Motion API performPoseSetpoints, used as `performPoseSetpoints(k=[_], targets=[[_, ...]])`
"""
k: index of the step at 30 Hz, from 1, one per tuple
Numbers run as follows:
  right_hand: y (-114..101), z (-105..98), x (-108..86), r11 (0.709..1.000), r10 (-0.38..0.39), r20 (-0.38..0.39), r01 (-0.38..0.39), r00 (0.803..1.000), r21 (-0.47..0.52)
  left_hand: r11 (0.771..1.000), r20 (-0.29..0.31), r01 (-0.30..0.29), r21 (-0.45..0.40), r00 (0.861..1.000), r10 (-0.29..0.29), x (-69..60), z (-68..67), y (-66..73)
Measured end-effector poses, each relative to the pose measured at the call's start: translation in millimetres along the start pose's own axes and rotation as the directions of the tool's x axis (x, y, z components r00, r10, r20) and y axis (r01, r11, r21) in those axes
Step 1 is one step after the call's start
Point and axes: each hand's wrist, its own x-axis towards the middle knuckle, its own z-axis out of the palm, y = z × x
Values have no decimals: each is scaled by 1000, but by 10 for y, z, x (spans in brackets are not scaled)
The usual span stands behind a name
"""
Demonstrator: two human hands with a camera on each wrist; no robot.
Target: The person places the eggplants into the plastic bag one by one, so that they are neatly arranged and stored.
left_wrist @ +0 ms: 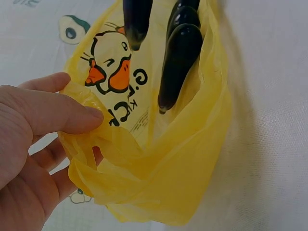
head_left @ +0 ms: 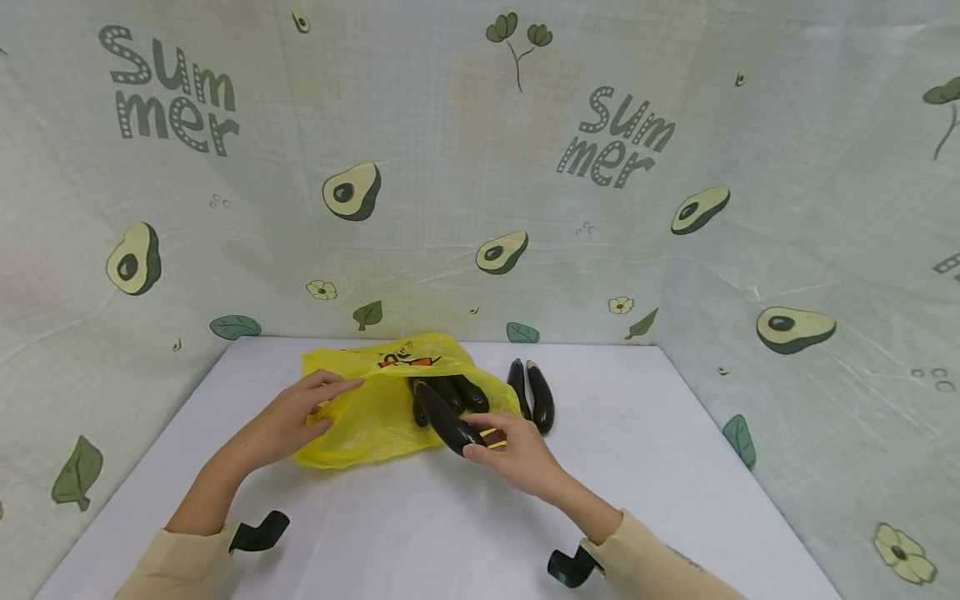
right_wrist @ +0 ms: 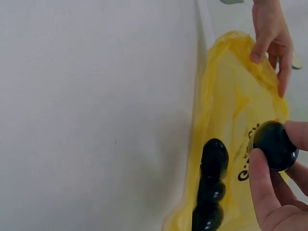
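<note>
One glossy dark eggplant [head_left: 453, 423] is pinched between the thumb and fingers of my right hand [head_left: 517, 454], just below the centre of the head view. I have it by its rounded end; the rest of its length runs out beyond my fingertips, up and to the left, so its stem end points into the mouth of the yellow bag [head_left: 356, 429]. At the top of the left wrist view that stem end hangs over the printed cartoon duck [left_wrist: 113, 62]. In the right wrist view I see the rounded end squarely between my digits, at the right edge of the frame.

My left hand [head_left: 281, 421], left of centre in the head view, pinches the bag's rim: thumb on one side of the film, fingers on the other.

Three more eggplants [head_left: 471, 394] lie together inside the bag, behind the one I hold; whether its stem end touches them I cannot tell. Two others [head_left: 542, 400] lie on the white table [head_left: 480, 533], just right of the bag and beyond my right hand, their stem ends towards the top of the frame. Behind everything, an avocado-print cloth [head_left: 420, 100] fills the upper part.
</note>
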Motion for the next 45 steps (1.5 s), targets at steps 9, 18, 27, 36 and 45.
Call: performPoseSetpoints(k=[9,18,27,36,45], targets=[[29,187,117,1000,-19,-6,19,1000,2,1000,-9,-5,6,1000,6,-11,6,-9],[51,345,221,1000,-18,-6,18,1000,21,1000,-9,-8,-15,1000,8,-20,-20,17],[70,468,299,1000,-22,-16,21,1000,-21,1000,-8,-6,-17,1000,6,-34,-19,12],[74,556,374,999,-22,-42,21,999,-37,1000,-9,-6,-9,1000,6,-31,-18,8],[70,654,435,999,6,-48,-9,999,-52,1000,-8,-6,-3,1000,6,-29,-17,13]])
